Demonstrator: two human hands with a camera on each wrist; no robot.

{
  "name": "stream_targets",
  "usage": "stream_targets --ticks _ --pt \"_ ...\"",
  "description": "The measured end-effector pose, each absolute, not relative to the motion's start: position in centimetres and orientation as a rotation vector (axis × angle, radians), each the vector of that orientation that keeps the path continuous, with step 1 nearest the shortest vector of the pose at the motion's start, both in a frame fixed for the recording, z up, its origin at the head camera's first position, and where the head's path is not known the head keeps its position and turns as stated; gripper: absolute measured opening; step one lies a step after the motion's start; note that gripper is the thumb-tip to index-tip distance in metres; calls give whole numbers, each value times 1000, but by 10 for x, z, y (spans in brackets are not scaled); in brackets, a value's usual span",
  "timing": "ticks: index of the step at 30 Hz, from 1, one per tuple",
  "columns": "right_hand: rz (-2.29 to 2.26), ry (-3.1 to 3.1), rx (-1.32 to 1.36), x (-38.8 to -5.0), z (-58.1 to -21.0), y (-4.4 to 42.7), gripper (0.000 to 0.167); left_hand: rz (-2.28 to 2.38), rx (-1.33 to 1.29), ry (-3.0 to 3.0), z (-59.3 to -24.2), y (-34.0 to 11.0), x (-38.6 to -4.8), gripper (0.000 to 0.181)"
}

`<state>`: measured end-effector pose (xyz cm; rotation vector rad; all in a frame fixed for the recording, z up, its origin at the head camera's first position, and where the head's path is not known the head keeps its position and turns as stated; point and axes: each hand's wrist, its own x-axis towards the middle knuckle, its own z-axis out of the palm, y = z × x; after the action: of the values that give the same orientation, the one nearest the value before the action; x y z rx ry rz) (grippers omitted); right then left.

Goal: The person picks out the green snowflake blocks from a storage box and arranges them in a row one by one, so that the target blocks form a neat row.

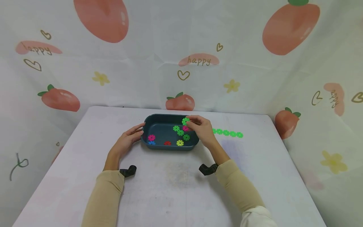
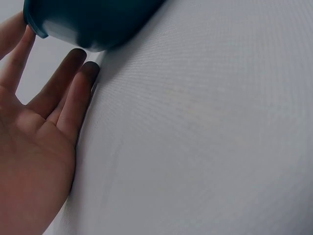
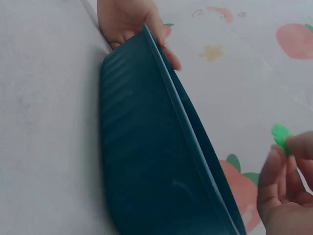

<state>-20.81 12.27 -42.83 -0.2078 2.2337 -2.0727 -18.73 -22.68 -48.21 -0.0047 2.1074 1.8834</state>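
A dark teal plastic basin (image 1: 167, 147) stands on the white table. My left hand (image 1: 126, 142) rests against its left end, fingers mostly straight and touching the rim; the left wrist view shows this hand (image 2: 39, 132) with the basin (image 2: 93, 22) above. Over the basin's right end, my right hand (image 1: 202, 130) pinches a bright green notched plastic disc (image 1: 185, 121) between thumb and fingers. The right wrist view shows the same green disc (image 3: 281, 134) held above rim height. Loose discs lie in the basin, among them pink (image 1: 151, 137), yellow (image 1: 180, 142), red (image 1: 167, 143) and green (image 1: 180, 133).
A row of several bright green discs (image 1: 226, 132) lies on the table to the right of the basin, its left end partly behind my right hand. A patterned cloth backdrop (image 1: 153, 82) rises behind and beside the table (image 1: 167, 189).
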Motion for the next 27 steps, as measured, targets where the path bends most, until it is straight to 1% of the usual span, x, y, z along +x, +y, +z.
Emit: stream_targets --ticks 7,15,27 --pt "-2201 2204 -99 -208 -431 135 31 1887 1 2113 -483 -227 -188 58" --pt "-2209 2238 -44 -209 -439 149 34 1887 1 2111 -482 -227 -188 58" --pt "-2257 2239 68 -209 -451 173 32 1884 5 2108 -483 -228 -189 60"
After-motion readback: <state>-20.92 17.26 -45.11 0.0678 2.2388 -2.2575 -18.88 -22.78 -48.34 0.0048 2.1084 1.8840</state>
